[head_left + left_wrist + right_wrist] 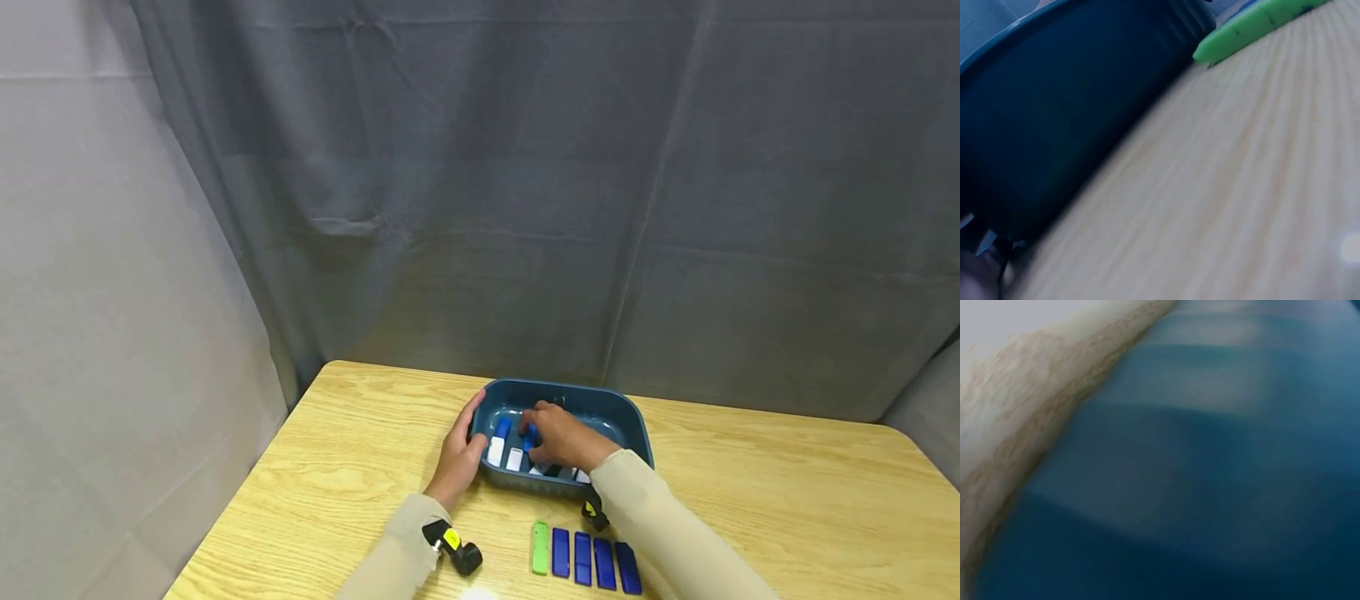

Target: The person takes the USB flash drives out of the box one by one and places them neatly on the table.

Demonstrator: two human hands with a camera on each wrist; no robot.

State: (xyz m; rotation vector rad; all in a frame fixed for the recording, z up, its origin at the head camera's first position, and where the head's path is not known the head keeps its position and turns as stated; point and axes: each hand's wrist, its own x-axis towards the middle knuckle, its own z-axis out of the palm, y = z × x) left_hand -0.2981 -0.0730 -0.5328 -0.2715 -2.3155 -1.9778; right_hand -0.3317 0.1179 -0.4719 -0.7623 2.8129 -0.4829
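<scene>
My left hand (459,454) holds the left side of a dark teal plastic tub (558,389), its thumb by the near rim and its fingers along the left wall. Inside the tub my right hand (561,435) pinches a small blue piece (529,438) between thumb and fingers. To the left of that piece lies a slim blue-and-white piece (496,451), and a small white piece (514,458) is beside it. More white and dark pieces are partly hidden under the right hand and forearm. The left wrist view shows the tub's outer wall (1066,112); the right wrist view is blurred.
On the wooden table (360,450), a row in front of the tub has a green slim plastic piece (540,547) and several dark blue ones (582,558). Grey cloth (480,208) hangs behind the table. The right forearm crosses the tub's near right corner.
</scene>
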